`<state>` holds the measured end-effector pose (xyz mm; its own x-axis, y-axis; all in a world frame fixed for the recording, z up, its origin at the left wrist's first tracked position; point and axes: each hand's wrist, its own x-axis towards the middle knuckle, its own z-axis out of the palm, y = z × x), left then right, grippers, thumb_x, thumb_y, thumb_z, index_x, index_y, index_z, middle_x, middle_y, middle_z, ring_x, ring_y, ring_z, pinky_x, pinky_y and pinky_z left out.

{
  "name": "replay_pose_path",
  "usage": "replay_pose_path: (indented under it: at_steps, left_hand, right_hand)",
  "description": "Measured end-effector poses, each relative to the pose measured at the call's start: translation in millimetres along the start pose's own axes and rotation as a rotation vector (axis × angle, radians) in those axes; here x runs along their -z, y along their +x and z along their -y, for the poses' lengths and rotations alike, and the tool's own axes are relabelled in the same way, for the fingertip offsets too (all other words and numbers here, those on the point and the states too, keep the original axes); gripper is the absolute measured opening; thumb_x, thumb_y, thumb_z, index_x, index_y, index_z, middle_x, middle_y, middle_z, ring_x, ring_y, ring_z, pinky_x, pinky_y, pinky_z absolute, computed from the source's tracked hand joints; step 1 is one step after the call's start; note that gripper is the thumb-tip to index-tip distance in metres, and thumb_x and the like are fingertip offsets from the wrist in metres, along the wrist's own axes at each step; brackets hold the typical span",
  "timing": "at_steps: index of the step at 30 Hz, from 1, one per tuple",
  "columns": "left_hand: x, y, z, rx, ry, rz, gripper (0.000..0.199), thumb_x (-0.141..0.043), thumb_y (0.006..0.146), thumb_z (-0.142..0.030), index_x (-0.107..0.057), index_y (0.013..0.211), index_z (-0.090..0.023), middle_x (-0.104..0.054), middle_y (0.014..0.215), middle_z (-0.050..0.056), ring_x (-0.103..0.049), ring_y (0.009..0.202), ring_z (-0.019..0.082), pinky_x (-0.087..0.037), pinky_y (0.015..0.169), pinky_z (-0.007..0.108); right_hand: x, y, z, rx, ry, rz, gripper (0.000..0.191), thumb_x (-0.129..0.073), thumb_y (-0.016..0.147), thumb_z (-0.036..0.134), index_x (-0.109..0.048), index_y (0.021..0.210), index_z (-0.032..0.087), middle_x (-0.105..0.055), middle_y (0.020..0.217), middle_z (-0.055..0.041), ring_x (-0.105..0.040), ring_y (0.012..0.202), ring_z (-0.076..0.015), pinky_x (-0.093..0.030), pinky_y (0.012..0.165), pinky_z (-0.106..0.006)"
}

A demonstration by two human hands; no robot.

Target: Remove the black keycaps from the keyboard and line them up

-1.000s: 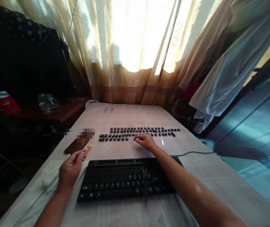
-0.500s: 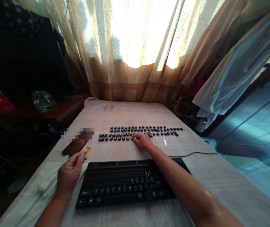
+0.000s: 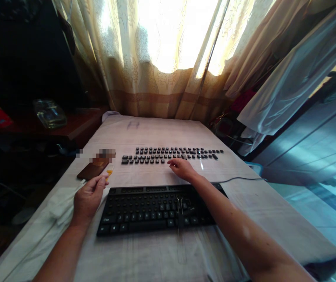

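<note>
Between thumb and fingers, my left hand (image 3: 89,196) pinches a small yellow-handled brush (image 3: 109,171) with a pale tip, left of the keyboard's far corner. My right hand (image 3: 182,169) reaches over the keyboard, fingertips together beside the right end of the nearest row of loose keycaps (image 3: 151,161). Whatever those fingers hold is too small to make out. The black keyboard (image 3: 150,226) lies in front of me, many of its upper keys stripped to bare posts, the lower keys still capped. Across its right part rests a wire keycap puller (image 3: 180,215).
A brown phone (image 3: 93,168) lies left of the keycaps, beside white cloth (image 3: 59,205). A glass jar (image 3: 50,113) stands on the wooden desk at left. The keyboard cable (image 3: 238,179) runs off right. Clothes (image 3: 276,86) hang at right, a curtain (image 3: 144,84) behind.
The view has tilted, so everything sits higher in it. My right fingertips have drawn slightly right, away from the last keycap of the near row. My left hand keeps the brush.
</note>
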<state>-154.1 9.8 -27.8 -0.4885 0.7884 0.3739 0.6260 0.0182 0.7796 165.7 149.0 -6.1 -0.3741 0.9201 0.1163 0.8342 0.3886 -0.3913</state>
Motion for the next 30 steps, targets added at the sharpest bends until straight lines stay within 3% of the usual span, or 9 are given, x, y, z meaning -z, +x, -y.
replay_pose_path:
  at_steps: [3, 8, 14, 17, 23, 27, 30]
  left_hand:
    - [-1.9, -2.2, -1.2, -0.021, 0.001, 0.007, 0.041, -0.051, 0.082, -0.052, -0.073, 0.098, -0.021, -0.078, 0.081, 0.003, -0.074, 0.078, 0.021, -0.057, 0.075, 0.029]
    - [-3.4, -6.3, -1.4, -0.054, 0.019, 0.015, 0.042, -0.050, 0.082, -0.053, -0.073, 0.097, -0.022, -0.078, 0.083, 0.003, -0.074, 0.084, 0.022, -0.056, 0.079, 0.030]
    - [-3.5, -7.9, 1.6, -0.058, 0.041, 0.023, 0.045, -0.047, 0.083, -0.053, -0.074, 0.100, -0.021, -0.078, 0.084, 0.004, -0.073, 0.082, 0.022, -0.055, 0.077, 0.029]
    - [-3.8, -7.8, 3.5, -0.062, 0.045, 0.022, 0.044, -0.047, 0.082, -0.053, -0.074, 0.098, -0.022, -0.078, 0.084, 0.003, -0.073, 0.080, 0.022, -0.054, 0.075, 0.029]
    - [-4.0, -8.1, 5.7, -0.069, 0.054, 0.016, 0.043, -0.046, 0.082, -0.052, -0.074, 0.096, -0.022, -0.078, 0.081, 0.003, -0.073, 0.075, 0.020, -0.053, 0.070, 0.026]
    - [-4.6, -7.7, 6.5, -0.080, 0.069, 0.015, 0.040, -0.047, 0.082, -0.050, -0.074, 0.095, -0.024, -0.079, 0.083, 0.002, -0.073, 0.077, 0.020, -0.053, 0.069, 0.025]
    - [-5.3, -7.3, 6.7, -0.087, 0.077, 0.018, 0.040, -0.047, 0.082, -0.050, -0.075, 0.094, -0.023, -0.079, 0.086, 0.003, -0.073, 0.079, 0.021, -0.053, 0.069, 0.026]
  right_hand:
    - [16.5, -30.0, 3.5, 0.093, 0.010, 0.029, 0.026, -0.057, 0.088, 0.013, -0.076, 0.102, 0.024, -0.076, 0.103, -0.0030, -0.070, 0.091, -0.0167, -0.052, 0.085, -0.028]
    - [38.6, -76.8, 12.8, 0.382, -0.061, 0.145, 0.030, -0.056, 0.086, 0.008, -0.077, 0.098, 0.024, -0.075, 0.096, -0.0037, -0.070, 0.085, -0.0167, -0.052, 0.077, -0.027]
    - [44.5, -115.7, 32.3, 0.492, -0.327, 0.218, 0.040, -0.057, 0.083, 0.004, -0.074, 0.109, 0.028, -0.070, 0.116, -0.0050, -0.070, 0.088, -0.0189, -0.051, 0.072, -0.027]
    - [41.3, -124.0, 40.2, 0.567, -0.455, 0.221, 0.033, -0.057, 0.086, 0.008, -0.072, 0.110, 0.025, -0.067, 0.124, -0.0076, -0.069, 0.093, -0.0211, -0.052, 0.071, -0.028]
    - [35.1, -126.2, 46.6, 0.623, -0.651, 0.274, 0.014, -0.056, 0.091, 0.009, -0.069, 0.092, 0.015, -0.070, 0.096, -0.0078, -0.069, 0.079, -0.0195, -0.051, 0.063, -0.027]
    - [31.6, -127.4, 37.5, 0.675, -0.642, 0.228, 0.014, -0.054, 0.091, 0.008, -0.066, 0.092, 0.015, -0.069, 0.095, -0.0082, -0.068, 0.079, -0.0192, -0.051, 0.064, -0.028]
    - [30.0, -130.2, 26.6, 0.636, -0.546, 0.183, 0.013, -0.053, 0.092, 0.009, -0.064, 0.094, 0.016, -0.069, 0.098, -0.0085, -0.067, 0.080, -0.0177, -0.051, 0.069, -0.026]
